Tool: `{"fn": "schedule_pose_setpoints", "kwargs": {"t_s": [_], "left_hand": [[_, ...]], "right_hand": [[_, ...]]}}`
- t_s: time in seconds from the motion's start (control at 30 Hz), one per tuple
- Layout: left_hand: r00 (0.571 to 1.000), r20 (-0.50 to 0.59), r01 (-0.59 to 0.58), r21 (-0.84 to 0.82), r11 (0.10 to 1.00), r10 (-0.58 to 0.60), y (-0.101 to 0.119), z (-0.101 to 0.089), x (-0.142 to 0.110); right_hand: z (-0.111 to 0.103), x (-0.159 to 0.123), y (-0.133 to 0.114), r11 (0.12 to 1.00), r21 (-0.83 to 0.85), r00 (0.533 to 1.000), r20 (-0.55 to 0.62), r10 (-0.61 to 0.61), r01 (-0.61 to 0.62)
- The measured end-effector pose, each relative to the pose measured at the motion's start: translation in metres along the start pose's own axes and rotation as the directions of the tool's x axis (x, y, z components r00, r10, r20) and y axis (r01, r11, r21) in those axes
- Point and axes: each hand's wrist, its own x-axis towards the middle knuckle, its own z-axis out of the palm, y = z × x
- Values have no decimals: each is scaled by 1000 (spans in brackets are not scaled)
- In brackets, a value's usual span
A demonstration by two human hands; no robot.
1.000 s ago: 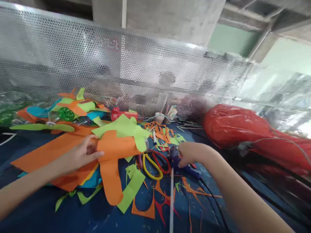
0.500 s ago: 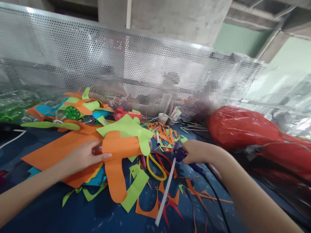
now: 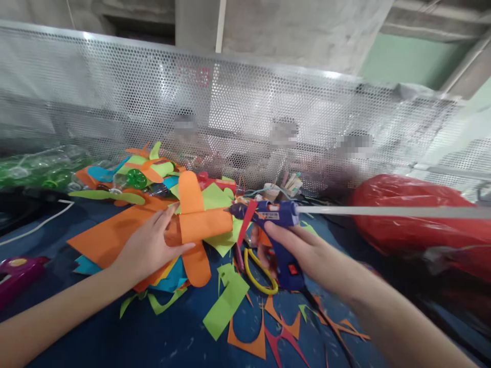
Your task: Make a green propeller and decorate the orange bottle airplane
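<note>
My left hand grips an orange paper-covered bottle plane with orange wings standing up and down, held above the blue table. My right hand is closed round the handle of a blue glue gun. Its nozzle points left at the front end of the orange plane, almost touching it. A long white glue stick juts out of the gun's back to the right. A red paper strip hangs by the nozzle.
Orange and green paper sheets and scraps litter the table. Yellow-handled scissors lie under the gun. Finished bottle planes sit at back left, a red plastic bag at right, a perforated metal screen behind.
My right hand lifted the glue gun off the table and swung it level, nozzle toward the plane. My left hand turned and raised the orange plane so that its wings stand vertical.
</note>
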Motion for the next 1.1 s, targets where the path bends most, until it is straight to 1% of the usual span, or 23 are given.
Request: {"fn": "schedule_pose_setpoints", "kwargs": {"t_s": [0.03, 0.07, 0.13, 0.23, 0.33, 0.43, 0.5, 0.6, 0.73, 0.9, 1.0, 1.1], "left_hand": [[1000, 4, 9, 21, 1000, -10, 1, 0, -1], [1000, 6, 6, 46, 999, -6, 2, 0, -2], [999, 4, -45, 107, 993, 45, 3, 0, -4], [989, -3, -143, 177, 974, 146, 4, 0, -5], [987, -16, -156, 195, 968, 162, 6, -1, -7], [986, -19, -157, 209, 965, 165, 9, -3, -8], [983, -13, -177, 216, 960, 184, 11, -5, -8], [978, 0, -205, 207, 957, 210, 13, -7, -8], [980, 16, -200, 201, 959, 201, 13, -8, -8], [981, 43, -196, 202, 959, 191, 11, -8, -8], [980, 57, -200, 196, 960, 193, 11, -9, -7], [978, 70, -207, 191, 960, 197, 11, -10, -7]], "right_hand": [[11, 1, 1, 997, 72, 999, 43, 28, -31], [21, 2, 2, 991, 127, 999, 34, 32, -36], [37, 4, 6, 980, 196, 998, 64, 12, -24], [51, 4, 11, 980, 197, 994, 111, 11, -33], [59, 2, 13, 988, 153, 993, 117, -30, 12], [63, 1, 12, 986, 115, 988, 84, -131, 121], [66, 0, 13, 984, 96, 984, 83, -160, 152], [69, -1, 18, 989, 96, 985, 118, -124, 113], [73, 1, 23, 991, 118, 988, 131, -84, 69], [69, 4, 20, 993, 72, 992, 78, -96, 90], [66, 4, 15, 997, 54, 998, 41, -52, 49], [66, 4, 13, 999, 40, 999, 29, -15, 13]]}}
